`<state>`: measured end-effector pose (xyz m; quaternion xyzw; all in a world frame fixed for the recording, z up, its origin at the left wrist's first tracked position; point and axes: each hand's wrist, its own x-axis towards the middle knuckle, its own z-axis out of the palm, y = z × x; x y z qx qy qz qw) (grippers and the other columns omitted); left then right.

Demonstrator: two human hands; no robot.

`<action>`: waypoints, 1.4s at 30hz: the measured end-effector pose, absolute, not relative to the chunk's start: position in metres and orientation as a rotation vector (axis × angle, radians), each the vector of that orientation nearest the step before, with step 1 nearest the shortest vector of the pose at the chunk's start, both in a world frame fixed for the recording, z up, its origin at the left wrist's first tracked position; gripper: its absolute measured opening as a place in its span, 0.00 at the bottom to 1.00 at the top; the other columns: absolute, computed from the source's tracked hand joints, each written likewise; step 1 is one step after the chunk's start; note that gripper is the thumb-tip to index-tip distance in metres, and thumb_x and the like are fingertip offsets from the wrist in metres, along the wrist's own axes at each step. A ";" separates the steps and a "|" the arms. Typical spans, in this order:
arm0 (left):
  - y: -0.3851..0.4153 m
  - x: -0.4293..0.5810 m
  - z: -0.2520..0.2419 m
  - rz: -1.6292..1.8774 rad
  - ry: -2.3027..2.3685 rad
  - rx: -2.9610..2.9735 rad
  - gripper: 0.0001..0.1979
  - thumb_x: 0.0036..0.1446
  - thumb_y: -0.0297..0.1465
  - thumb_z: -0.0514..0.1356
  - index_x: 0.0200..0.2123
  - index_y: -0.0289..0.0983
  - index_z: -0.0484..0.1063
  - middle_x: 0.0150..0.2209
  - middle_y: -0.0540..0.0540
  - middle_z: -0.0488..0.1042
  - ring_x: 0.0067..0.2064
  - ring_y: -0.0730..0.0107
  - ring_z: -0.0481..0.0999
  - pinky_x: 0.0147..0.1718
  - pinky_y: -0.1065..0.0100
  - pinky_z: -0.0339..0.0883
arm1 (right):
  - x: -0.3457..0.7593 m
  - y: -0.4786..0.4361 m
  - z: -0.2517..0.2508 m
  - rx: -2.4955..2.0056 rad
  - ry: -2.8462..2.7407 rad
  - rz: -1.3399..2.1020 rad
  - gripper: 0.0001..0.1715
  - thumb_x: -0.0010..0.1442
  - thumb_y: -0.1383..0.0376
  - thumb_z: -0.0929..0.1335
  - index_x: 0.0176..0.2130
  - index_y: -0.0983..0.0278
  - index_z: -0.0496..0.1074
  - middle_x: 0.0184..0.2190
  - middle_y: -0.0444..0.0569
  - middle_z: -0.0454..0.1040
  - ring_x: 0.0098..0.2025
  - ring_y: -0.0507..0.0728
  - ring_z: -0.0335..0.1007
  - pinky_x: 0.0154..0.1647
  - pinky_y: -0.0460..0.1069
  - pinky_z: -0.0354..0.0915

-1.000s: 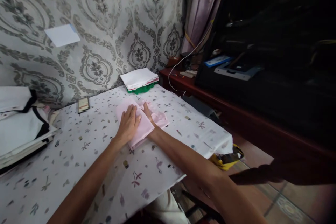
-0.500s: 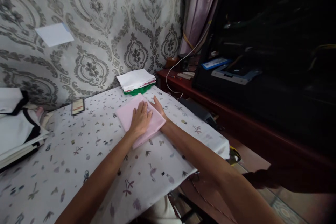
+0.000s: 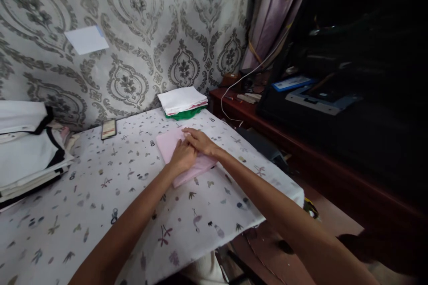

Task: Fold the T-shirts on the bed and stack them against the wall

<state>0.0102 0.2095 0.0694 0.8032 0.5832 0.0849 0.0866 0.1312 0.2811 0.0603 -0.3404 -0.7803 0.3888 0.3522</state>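
A folded pink cloth (image 3: pixel 168 143) lies on the patterned tabletop. My left hand (image 3: pixel 183 156) rests flat on its middle, palm down. Reaching in from the right, my right hand (image 3: pixel 201 141) lies over the cloth's far right part, its fingers stretched across the tips of the left fingers. Part of the left fingers is hidden beneath it. Neither hand grips the cloth. Just behind the pink cloth sits a stack of folded cloths, with a white one (image 3: pixel 183 98) on top and a green one (image 3: pixel 186 114) at the bottom.
Folded white garments with black trim (image 3: pixel 30 156) are piled at the left. A phone-like object (image 3: pixel 109 128), blurred out, lies near the wall. Right of the table stands a dark red cabinet (image 3: pixel 247 109) with a white cable (image 3: pixel 223 102) hanging down. The table edge (image 3: pixel 230 236) is near my right forearm.
My right hand has moved from the cloth's right edge onto its top, over the left fingers. The left hand stays on the cloth. The view has shifted slightly left.
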 end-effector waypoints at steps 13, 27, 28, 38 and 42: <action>0.277 -0.086 0.062 0.115 2.056 2.127 0.30 0.71 0.42 0.38 0.71 0.38 0.53 0.74 0.40 0.48 0.74 0.57 0.45 0.69 0.43 0.41 | 0.115 0.264 0.041 -1.098 -2.342 0.575 0.34 0.73 0.52 0.55 0.66 0.69 0.63 0.68 0.59 0.62 0.72 0.63 0.51 0.73 0.60 0.47; 0.152 -0.015 0.059 0.169 1.738 2.471 0.31 0.71 0.43 0.40 0.71 0.34 0.51 0.73 0.35 0.50 0.75 0.56 0.43 0.70 0.42 0.30 | 0.119 0.267 0.043 -1.044 -2.252 0.707 0.33 0.73 0.54 0.53 0.65 0.69 0.64 0.66 0.58 0.65 0.70 0.61 0.55 0.72 0.58 0.50; 0.136 -0.011 0.057 0.216 1.686 2.454 0.31 0.71 0.44 0.40 0.71 0.35 0.51 0.73 0.35 0.50 0.75 0.56 0.43 0.71 0.43 0.28 | 0.121 0.267 0.044 -1.033 -2.235 0.725 0.33 0.73 0.54 0.53 0.65 0.69 0.64 0.66 0.58 0.65 0.69 0.61 0.57 0.71 0.58 0.51; 0.112 -0.045 0.075 1.332 1.616 0.785 0.24 0.59 0.34 0.64 0.56 0.38 0.62 0.58 0.33 0.69 0.58 0.54 0.73 0.54 0.54 0.72 | 0.119 0.306 0.054 -1.322 -2.335 0.652 0.34 0.64 0.61 0.64 0.66 0.69 0.60 0.68 0.62 0.60 0.69 0.66 0.55 0.68 0.58 0.53; 0.131 -0.035 0.088 1.180 1.424 0.527 0.21 0.51 0.27 0.69 0.47 0.35 0.68 0.41 0.39 0.78 0.37 0.62 0.79 0.36 0.60 0.77 | 0.107 0.327 0.065 -1.353 -2.376 0.687 0.37 0.59 0.61 0.68 0.65 0.64 0.62 0.65 0.58 0.65 0.66 0.67 0.60 0.65 0.59 0.57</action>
